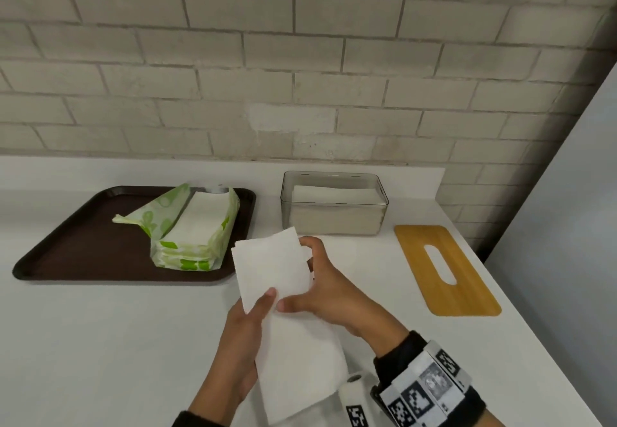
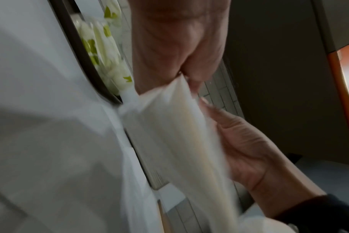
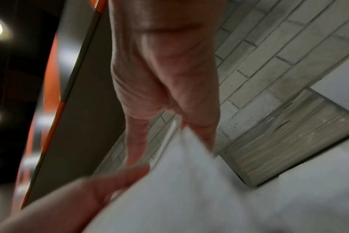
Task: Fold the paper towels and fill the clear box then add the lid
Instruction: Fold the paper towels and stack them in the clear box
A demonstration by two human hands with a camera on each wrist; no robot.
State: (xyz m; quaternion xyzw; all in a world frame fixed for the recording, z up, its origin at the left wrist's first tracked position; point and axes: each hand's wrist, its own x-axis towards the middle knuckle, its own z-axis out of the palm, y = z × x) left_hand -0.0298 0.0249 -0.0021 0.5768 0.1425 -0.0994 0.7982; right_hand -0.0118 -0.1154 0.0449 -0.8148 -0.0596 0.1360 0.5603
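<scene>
Head view: hands gripping paper towel

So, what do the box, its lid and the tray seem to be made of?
Clear box: smoky see-through plastic, probably; towels show through its walls.
Lid: looks like bamboo or wood, matte yellow-brown with faint grain.
Tray: dark brown, likely plastic; its finish is unclear.
</scene>
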